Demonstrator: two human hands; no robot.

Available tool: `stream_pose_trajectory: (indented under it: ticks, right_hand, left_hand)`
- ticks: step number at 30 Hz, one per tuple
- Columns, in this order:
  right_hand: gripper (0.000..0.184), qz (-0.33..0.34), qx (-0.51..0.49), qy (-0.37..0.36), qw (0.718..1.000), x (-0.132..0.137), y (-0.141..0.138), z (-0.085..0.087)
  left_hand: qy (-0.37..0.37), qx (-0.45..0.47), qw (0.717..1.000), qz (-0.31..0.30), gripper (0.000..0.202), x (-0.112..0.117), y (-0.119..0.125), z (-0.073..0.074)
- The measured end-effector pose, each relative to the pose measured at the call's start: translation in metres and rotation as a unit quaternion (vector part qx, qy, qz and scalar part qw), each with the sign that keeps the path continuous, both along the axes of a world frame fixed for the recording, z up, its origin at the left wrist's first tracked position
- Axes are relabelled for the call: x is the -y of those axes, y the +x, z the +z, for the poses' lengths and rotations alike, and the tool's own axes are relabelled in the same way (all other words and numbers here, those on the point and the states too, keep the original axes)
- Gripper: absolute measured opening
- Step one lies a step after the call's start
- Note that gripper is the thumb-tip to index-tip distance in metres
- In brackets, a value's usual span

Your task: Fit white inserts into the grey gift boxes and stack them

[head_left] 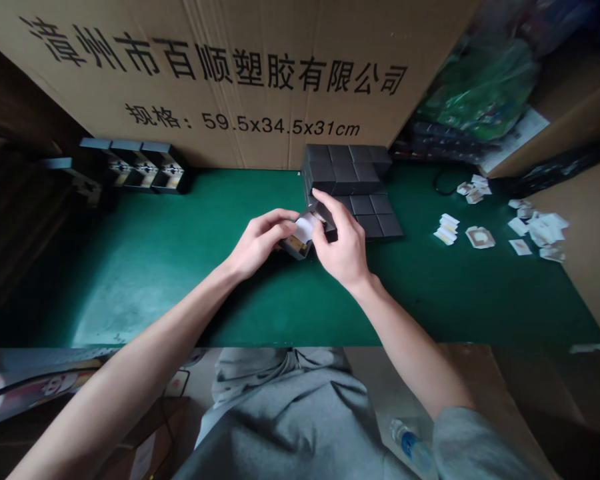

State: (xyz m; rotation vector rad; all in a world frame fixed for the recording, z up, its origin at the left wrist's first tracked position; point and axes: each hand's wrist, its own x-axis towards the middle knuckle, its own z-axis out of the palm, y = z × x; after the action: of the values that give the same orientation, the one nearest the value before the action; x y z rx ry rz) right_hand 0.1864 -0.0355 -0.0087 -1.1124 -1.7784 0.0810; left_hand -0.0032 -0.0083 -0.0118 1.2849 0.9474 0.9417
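Note:
Both my hands meet over the middle of the green table mat [180,267], holding one small open black box [300,245]. My left hand [257,243] grips its left side with curled fingers. My right hand [343,247] closes on its right side, thumb and fingers pressing a white card [305,228] into the box. Just behind my right hand stands a block of closed black boxes [350,180], stacked at the back and one layer deep in front.
A big printed cardboard carton [240,73] walls off the back. Three open black boxes [140,167] line up at the back left. Several loose white cards [480,237] lie scattered at the right. Cardboard stands on the right, a water bottle [413,450] by my lap.

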Motion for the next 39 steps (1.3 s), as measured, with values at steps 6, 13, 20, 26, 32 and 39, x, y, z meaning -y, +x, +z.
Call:
stream_pose_trajectory:
  ticks: [6, 13, 20, 26, 32, 39]
  right_hand:
    - [0.036, 0.001, -0.03, 0.016, 0.999, 0.0, -0.001, 0.002]
    - [0.046, 0.025, -0.129, -0.085, 0.988, -0.001, -0.003, -0.002]
    - [0.047, 0.061, -0.204, -0.164, 0.963, -0.002, -0.004, -0.005]
    - [0.026, 0.083, -0.184, -0.154, 0.967, 0.005, -0.01, 0.005]
    - [0.026, 0.068, -0.136, -0.137, 0.979, 0.006, -0.012, 0.004]
    - [0.021, 0.04, -0.086, -0.083, 0.992, 0.008, -0.012, 0.008]
  left_hand:
    - [0.009, 0.014, 1.0, -0.007, 0.035, 0.0, 0.001, -0.003]
    - [-0.017, 0.082, 0.996, -0.011, 0.053, -0.001, 0.004, -0.002]
    - [-0.041, 0.132, 0.99, -0.001, 0.044, 0.0, 0.007, 0.005]
    - [-0.051, 0.157, 0.981, 0.102, 0.034, -0.003, 0.011, 0.007]
    - [-0.031, 0.112, 0.985, 0.125, 0.034, -0.004, 0.007, 0.008]
    - [0.007, 0.064, 0.989, 0.13, 0.037, -0.006, 0.005, 0.004]
